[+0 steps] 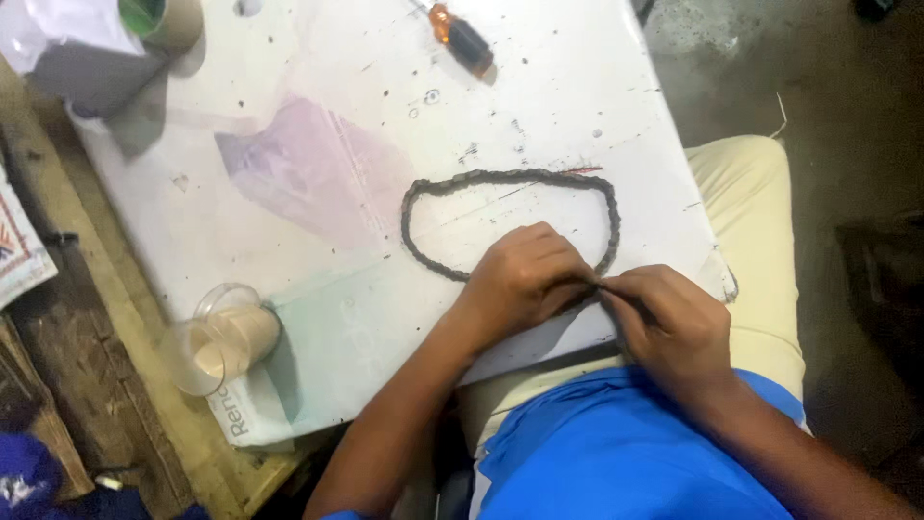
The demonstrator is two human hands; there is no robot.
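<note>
A dark greasy chain [500, 179] lies in a loop on a white sheet [318, 164] that covers the table. My left hand [525, 274] rests on the near side of the loop with its fingers curled over the links. My right hand [669, 323] meets it fingertip to fingertip at the sheet's near right edge and pinches the same stretch of chain. The part of the chain under both hands is hidden.
A screwdriver [462, 39] with an orange and black handle lies at the far edge. A clear plastic cup [223, 337] lies on its side near the left. A grey box [82, 58] and a tube [168, 19] stand far left. Beyond the right edge is bare floor [828, 106].
</note>
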